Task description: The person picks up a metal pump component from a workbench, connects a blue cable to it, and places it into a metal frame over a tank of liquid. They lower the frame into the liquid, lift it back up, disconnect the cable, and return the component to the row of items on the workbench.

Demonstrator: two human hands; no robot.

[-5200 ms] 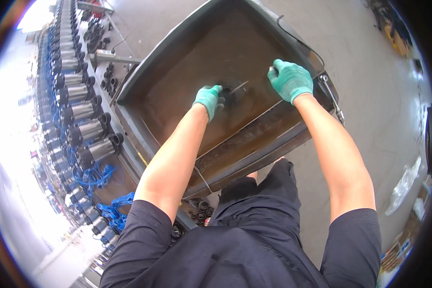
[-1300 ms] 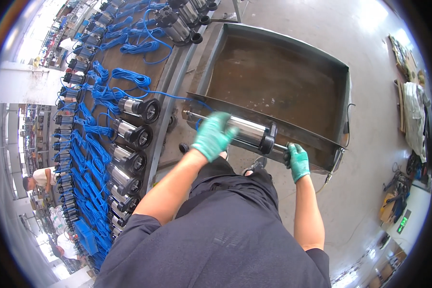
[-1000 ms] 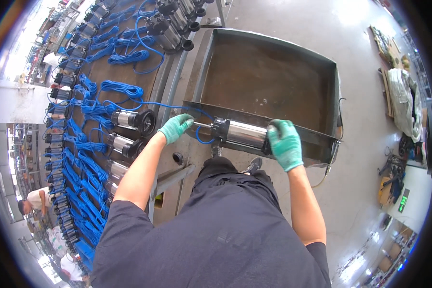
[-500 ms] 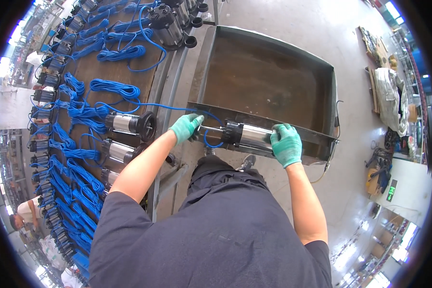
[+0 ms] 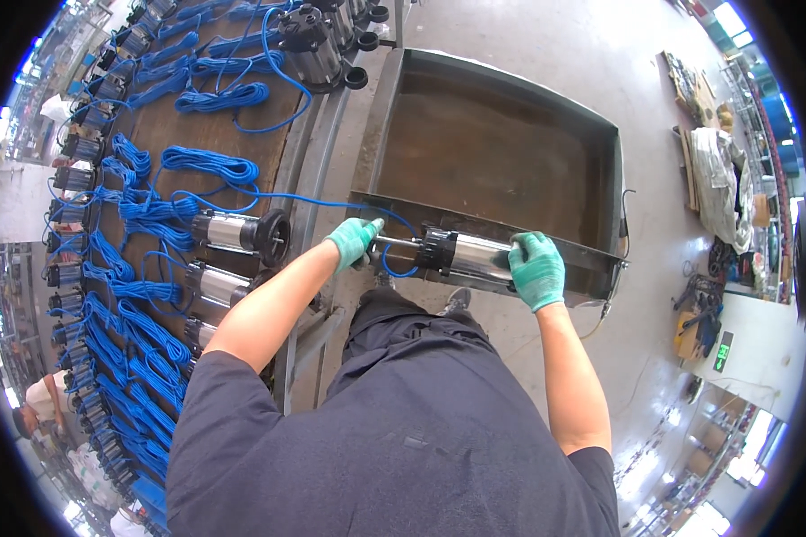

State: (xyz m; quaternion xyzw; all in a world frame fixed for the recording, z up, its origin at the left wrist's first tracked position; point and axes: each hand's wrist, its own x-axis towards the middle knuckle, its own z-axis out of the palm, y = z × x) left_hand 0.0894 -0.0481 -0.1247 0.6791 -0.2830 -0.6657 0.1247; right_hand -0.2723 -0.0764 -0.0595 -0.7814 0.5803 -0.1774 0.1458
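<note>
The right hand (image 5: 536, 268), in a green glove, wraps over the shiny steel body of a submersible pump (image 5: 470, 255), fingers curled down around the cylinder and pressed to it. The left hand (image 5: 354, 242), gloved the same, closes around the narrow end of the pump, where a thin handle or rod sticks out toward the person's left; its fingers are folded around that part, though exactly what they pinch is hidden by the glove. Between the two hands the pump lies level, crosswise in front of the person, its black collar just right of the left hand. It sits at the near rim of a large rectangular metal tank (image 5: 600, 179), either on the rim or held just above it; which one cannot be told. A blue cable (image 5: 278, 199) runs from the pump's left end, loops under the left hand and trails off to the left across the workbench (image 5: 215, 134).

On that bench lie more pumps of the same kind in rows, each beside a coil of blue cable; the nearest, another steel pump (image 5: 237, 233), lies just left of the left forearm. The tank's inside is brown and wet-looking. Another person (image 5: 45, 403) stands at the far lower left.
</note>
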